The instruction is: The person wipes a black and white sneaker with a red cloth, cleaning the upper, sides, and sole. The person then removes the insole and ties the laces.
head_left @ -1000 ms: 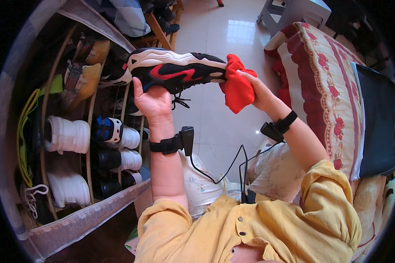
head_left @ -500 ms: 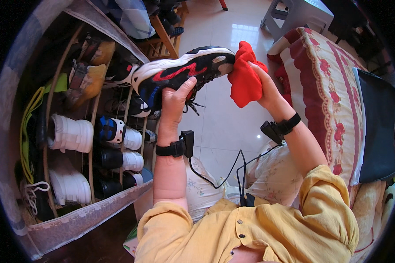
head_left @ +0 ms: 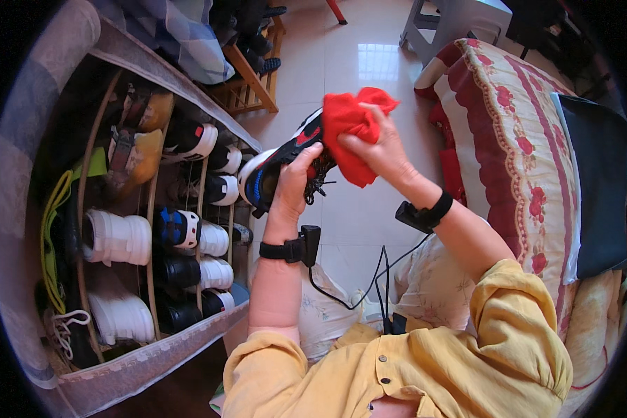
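Note:
A black sneaker [head_left: 266, 177] with red and blue accents and a thick white sole is held up above the floor, its laces dangling. My left hand [head_left: 297, 175] grips it near the heel, thumb along its side. Against the toe end lies a bunched red cloth [head_left: 350, 143], which covers the front of the sneaker. My right hand [head_left: 382, 148] pinches this cloth between thumb and fingers and presses it onto the sneaker. Both wrists wear a black strap with a small box, joined to a cable.
On the left stands a fabric-sided shoe rack [head_left: 153, 362] holding several pairs of shoes. A wooden shelf [head_left: 258, 87] is beyond it. To the right is a surface draped with a floral cloth [head_left: 498, 160]; a grey plastic stool [head_left: 460, 28] stands behind.
The sneaker has come nearer and tilted, its toe now under the red cloth. My right hand has moved left, bringing the cloth further over the sneaker.

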Demonstrator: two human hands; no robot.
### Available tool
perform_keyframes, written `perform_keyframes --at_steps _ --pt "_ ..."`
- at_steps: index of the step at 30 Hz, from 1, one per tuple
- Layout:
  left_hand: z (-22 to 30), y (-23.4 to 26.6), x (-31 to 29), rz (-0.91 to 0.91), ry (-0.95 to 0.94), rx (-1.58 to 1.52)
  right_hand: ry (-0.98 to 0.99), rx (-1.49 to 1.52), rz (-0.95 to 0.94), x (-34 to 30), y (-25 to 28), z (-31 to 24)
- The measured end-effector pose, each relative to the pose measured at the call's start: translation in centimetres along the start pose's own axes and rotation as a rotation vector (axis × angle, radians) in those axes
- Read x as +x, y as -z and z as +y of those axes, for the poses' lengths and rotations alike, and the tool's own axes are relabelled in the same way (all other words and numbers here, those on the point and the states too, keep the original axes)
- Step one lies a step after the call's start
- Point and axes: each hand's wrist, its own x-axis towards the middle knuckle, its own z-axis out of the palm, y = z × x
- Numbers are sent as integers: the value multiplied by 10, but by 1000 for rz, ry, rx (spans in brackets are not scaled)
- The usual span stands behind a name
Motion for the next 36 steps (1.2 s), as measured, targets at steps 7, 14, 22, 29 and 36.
perform_keyframes --at_steps 7,14,22,29,36 --pt "-12 0 10 53 10 -247 198 -192 -105 -16 -13 -19" --pt "-22 -12 12 64 50 -374 330 -452 8 0 -17 -8" --pt "-25 4 16 132 87 -386 -37 -113 -270 5 -21 -19" --pt "-14 23 13 93 18 -438 -226 359 -536 -1 -24 -22" --pt "-25 1 12 26 132 -480 -114 -125 -54 37 5 8"
